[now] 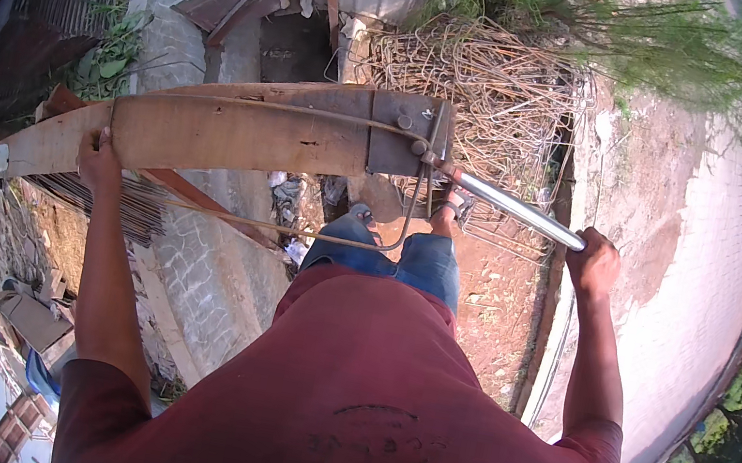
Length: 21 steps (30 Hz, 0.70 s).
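My right hand [593, 265] is closed around the end of a shiny pipe handle [522, 210], part of a bar-bending lever whose rusty head meets the pins on a dark metal plate [396, 149]. That plate is fixed on the right end of a long wooden board [239, 143]. A thin steel rod [265, 104] lies along the board, turns near the lever head and runs back leftward below the board's near edge. At the board's left part, my left hand [100, 161] has its fingers closed on the rod's left side; the exact grip is partly hidden.
A tangled heap of bent steel rods [484, 84] lies beyond the plate. Straight rods [101, 201] are stacked under the board at left. Green foliage [565, 9] hangs at the far side; a pale paved strip [713, 240] runs along the right. My feet are below the plate.
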Each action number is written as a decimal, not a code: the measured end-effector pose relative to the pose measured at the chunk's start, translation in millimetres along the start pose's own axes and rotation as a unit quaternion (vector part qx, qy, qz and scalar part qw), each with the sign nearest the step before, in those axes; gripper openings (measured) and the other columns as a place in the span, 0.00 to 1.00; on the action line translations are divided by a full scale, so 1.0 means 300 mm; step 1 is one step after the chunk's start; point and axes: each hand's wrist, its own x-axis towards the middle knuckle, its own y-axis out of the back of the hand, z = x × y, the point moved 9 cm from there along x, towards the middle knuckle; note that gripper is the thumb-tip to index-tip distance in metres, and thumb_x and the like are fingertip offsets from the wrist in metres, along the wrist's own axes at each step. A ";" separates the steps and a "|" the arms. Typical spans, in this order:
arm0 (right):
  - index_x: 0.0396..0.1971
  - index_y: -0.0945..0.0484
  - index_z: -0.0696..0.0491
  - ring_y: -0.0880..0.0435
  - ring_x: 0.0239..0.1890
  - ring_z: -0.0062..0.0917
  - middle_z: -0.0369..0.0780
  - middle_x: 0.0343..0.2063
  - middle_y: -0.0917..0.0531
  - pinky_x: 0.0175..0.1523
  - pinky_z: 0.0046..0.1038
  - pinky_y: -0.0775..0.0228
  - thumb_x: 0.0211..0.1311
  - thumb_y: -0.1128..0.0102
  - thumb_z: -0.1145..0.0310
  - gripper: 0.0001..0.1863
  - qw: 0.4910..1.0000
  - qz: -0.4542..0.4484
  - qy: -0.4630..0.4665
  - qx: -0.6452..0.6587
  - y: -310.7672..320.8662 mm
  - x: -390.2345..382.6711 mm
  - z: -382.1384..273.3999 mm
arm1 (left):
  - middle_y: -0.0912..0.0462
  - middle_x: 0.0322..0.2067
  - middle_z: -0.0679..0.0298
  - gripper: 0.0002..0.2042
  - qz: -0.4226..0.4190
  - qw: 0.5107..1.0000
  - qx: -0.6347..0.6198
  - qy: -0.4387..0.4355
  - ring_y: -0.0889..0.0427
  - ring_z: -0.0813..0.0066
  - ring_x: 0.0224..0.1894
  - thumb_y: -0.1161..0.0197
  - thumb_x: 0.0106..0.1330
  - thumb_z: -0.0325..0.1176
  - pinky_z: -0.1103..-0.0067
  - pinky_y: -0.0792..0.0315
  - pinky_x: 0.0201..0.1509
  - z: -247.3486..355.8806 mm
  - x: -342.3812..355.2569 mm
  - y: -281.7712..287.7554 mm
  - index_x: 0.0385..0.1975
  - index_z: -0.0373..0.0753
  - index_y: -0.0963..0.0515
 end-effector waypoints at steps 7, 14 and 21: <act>0.20 0.23 0.53 0.19 0.27 0.42 0.47 0.20 0.20 0.36 0.41 0.29 0.47 0.41 0.68 0.05 0.976 -0.013 -0.196 0.090 0.016 -0.430 -0.174 | 0.19 0.35 0.55 0.12 -0.005 1.000 -0.018 -0.008 0.22 0.54 0.39 0.41 0.63 0.41 0.63 0.31 0.43 0.038 -0.008 -0.004 0.34 0.38 0.22; 0.17 0.27 0.52 0.20 0.23 0.41 0.46 0.18 0.21 0.31 0.40 0.29 0.42 0.43 0.71 0.03 0.978 0.193 0.034 0.071 0.047 -0.143 -0.073 | 0.21 0.38 0.55 0.13 -0.076 0.996 -0.032 0.032 0.25 0.52 0.44 0.41 0.63 0.41 0.62 0.33 0.48 0.119 -0.024 0.074 0.38 0.38 0.24; 0.18 0.27 0.52 0.21 0.25 0.44 0.47 0.19 0.21 0.32 0.41 0.29 0.46 0.40 0.64 0.08 0.981 0.123 0.014 0.150 0.050 -0.130 -0.030 | 0.24 0.44 0.53 0.19 -0.188 0.902 -0.119 -0.369 0.27 0.52 0.50 0.40 0.61 0.45 0.57 0.38 0.55 0.593 -0.570 0.169 0.47 0.41 0.26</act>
